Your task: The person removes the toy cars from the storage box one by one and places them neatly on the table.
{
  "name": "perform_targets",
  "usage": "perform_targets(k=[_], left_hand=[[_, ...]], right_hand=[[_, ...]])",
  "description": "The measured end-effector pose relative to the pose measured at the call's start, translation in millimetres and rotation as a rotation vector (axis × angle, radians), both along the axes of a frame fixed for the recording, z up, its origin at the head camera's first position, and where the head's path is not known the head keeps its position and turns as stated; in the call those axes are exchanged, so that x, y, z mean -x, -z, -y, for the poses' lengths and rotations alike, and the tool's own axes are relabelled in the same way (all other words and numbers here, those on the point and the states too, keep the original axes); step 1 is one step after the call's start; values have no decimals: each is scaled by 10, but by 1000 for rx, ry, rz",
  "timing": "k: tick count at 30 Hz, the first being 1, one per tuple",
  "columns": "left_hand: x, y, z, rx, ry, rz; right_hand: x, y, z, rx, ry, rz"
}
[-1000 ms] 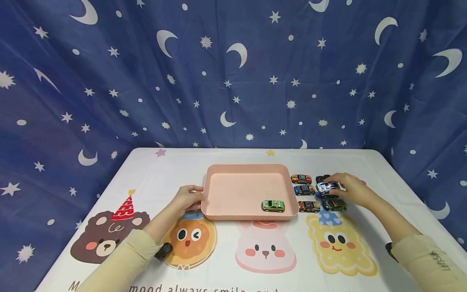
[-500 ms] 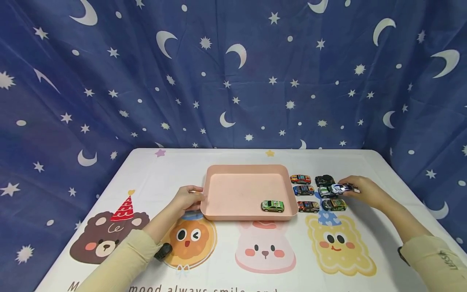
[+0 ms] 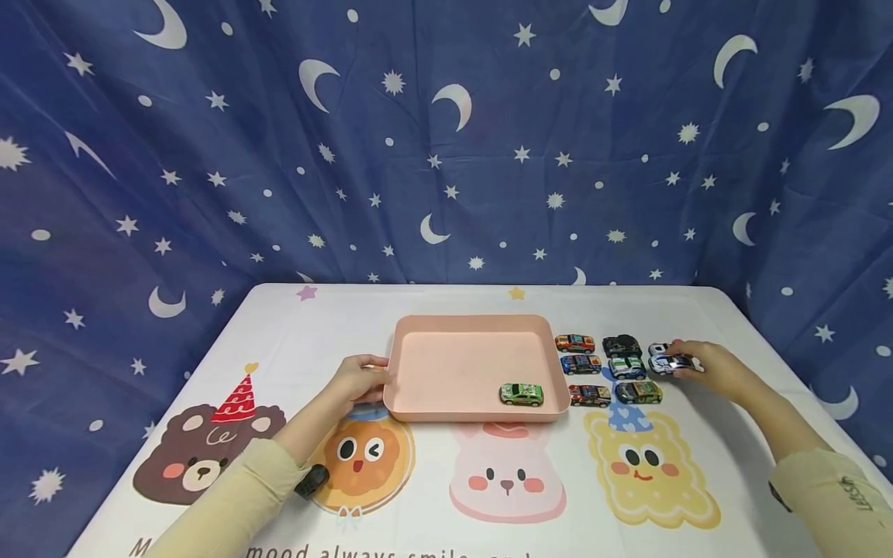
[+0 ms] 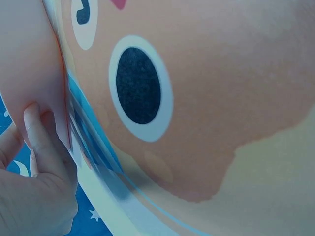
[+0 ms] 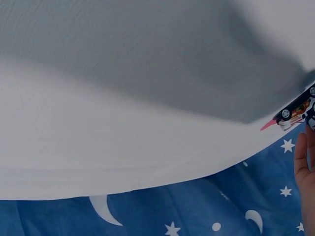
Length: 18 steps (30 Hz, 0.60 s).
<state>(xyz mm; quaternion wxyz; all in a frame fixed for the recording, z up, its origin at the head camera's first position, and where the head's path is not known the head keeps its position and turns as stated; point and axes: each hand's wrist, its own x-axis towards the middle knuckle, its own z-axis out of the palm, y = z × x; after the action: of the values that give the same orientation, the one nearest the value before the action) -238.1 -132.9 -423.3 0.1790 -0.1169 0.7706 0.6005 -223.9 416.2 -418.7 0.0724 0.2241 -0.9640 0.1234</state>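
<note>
From the head view we see our right hand (image 3: 711,370) at the right end of the rows of toy cars, fingers curled round a white and blue toy car (image 3: 671,363) that sits on or just above the tablecloth (image 3: 446,496), just beside the other toy cars (image 3: 607,367). Our left hand (image 3: 357,377) rests against the left rim of the pink tray (image 3: 474,322), fingers curled on its edge; one green toy car (image 3: 521,394) already lies inside near the front right corner. In the left wrist view our fingers (image 4: 42,142) press together against the tray wall. In the right wrist view only the edge of our right hand and the toy car's underside (image 5: 298,110) show, so we cannot tell the grip there. We judge this a pick-up step; next calls for a lift clear of the neighbours.
</note>
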Motion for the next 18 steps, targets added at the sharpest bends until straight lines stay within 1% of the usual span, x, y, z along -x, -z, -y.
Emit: perform_targets(k=[6,9,16,18], left_hand=[[0,-1,17,-9,4,1],[7,6,22,-15,0,-3],[5,11,11,-14,0,3],[7,11,11,-12,0,5]], right_hand=[[12,-38,-30,-16,72,129],[29,-37,-44,-25,72,137],[28,83,-118,-70,-25,-63],[27,101,-127,-73,-27,-66]])
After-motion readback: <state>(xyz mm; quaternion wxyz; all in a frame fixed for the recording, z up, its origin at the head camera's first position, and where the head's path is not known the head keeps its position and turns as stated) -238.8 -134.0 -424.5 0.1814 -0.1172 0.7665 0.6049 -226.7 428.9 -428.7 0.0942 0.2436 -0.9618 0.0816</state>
